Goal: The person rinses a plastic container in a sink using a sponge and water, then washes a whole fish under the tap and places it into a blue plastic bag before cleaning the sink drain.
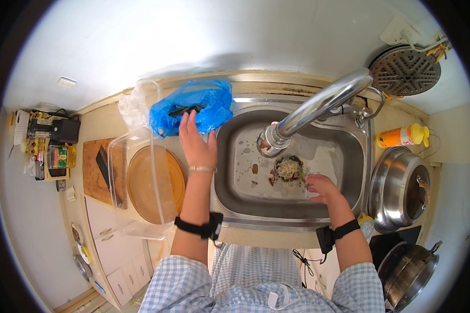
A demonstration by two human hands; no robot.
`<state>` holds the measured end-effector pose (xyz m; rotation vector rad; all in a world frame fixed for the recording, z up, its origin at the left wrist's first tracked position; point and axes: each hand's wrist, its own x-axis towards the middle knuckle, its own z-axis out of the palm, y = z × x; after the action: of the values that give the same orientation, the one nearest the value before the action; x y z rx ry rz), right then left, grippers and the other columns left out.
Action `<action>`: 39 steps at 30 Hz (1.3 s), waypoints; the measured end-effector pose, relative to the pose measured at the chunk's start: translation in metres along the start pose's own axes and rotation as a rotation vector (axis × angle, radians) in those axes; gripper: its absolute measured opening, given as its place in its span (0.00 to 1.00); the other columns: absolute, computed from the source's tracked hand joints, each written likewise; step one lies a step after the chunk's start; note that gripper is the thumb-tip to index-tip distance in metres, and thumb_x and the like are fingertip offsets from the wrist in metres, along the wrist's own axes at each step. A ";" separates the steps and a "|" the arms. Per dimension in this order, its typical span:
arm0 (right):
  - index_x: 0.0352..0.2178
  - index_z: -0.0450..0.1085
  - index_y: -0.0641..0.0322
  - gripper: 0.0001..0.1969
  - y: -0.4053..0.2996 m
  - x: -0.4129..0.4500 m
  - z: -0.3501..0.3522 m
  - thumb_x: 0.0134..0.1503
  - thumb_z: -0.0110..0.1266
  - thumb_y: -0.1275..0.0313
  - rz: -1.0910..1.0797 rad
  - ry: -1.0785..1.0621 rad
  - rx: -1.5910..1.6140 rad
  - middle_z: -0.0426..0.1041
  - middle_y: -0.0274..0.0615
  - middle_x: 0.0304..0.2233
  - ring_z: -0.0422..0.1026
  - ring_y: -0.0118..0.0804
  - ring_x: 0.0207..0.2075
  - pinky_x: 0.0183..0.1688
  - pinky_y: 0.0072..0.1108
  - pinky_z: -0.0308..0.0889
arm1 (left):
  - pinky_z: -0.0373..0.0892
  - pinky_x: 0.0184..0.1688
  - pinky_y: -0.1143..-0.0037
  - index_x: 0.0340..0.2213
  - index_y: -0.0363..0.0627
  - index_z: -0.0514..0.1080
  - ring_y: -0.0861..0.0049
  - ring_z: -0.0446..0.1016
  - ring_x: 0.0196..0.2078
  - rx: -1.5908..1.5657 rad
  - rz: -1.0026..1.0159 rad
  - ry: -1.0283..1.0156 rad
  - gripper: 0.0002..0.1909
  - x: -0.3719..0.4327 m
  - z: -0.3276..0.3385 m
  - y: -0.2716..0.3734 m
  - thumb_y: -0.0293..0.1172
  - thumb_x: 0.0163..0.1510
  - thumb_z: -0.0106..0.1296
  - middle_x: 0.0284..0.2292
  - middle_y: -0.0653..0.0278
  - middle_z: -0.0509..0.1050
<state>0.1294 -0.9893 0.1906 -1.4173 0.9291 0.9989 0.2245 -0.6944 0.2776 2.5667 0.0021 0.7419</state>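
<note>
My left hand [197,145] reaches to the opening of a blue plastic bag [213,99] left of the sink; its fingertips overlap dark contents in the bag, and whether they touch is unclear. My right hand [322,187], fingers apart, hangs over the right part of the stainless steel sink basin [290,209]. Beside it, food scraps [290,169] fill the drain, with small bits scattered around on the wet basin floor. Above the basin arches a chrome faucet [325,102]. A clear plastic bag [137,103] lies left of the blue one.
On the left are a clear plastic container [155,231], a round wooden board [172,168], and a cutting board [92,168] with a dark-bladed knife [102,166]. On the right stand an orange bottle [395,137], a steel pot with lid [391,187] and another pot [407,277].
</note>
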 end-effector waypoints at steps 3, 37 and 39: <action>0.42 0.57 0.57 0.22 -0.020 -0.008 0.018 0.45 0.48 0.63 -0.082 -0.067 -0.011 0.57 0.37 0.43 0.55 0.39 0.45 0.39 0.35 0.58 | 0.62 0.38 0.72 0.37 0.43 0.63 0.64 0.65 0.34 0.454 0.118 -0.214 0.18 0.009 0.019 -0.036 0.23 0.39 0.44 0.29 0.56 0.66; 0.45 0.51 0.63 0.34 0.054 0.084 -0.012 0.34 0.55 0.68 -0.117 0.468 -0.915 0.59 0.54 0.38 0.63 0.46 0.38 0.38 0.27 0.62 | 0.62 0.41 0.71 0.47 0.45 0.48 0.56 0.61 0.40 0.276 -0.057 -1.364 0.41 -0.154 0.147 0.000 0.33 0.32 0.58 0.42 0.51 0.55; 0.46 0.49 0.63 0.35 0.046 0.085 -0.011 0.35 0.55 0.67 -0.027 0.476 -0.918 0.58 0.53 0.40 0.62 0.47 0.39 0.39 0.27 0.62 | 0.62 0.41 0.70 0.46 0.44 0.49 0.56 0.61 0.40 0.389 -0.393 -1.210 0.42 -0.175 0.171 -0.027 0.31 0.29 0.60 0.42 0.50 0.54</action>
<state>0.1152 -1.0041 0.0952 -2.5091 0.7952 1.1492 0.1648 -0.7670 0.0501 2.8039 0.2685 -1.0697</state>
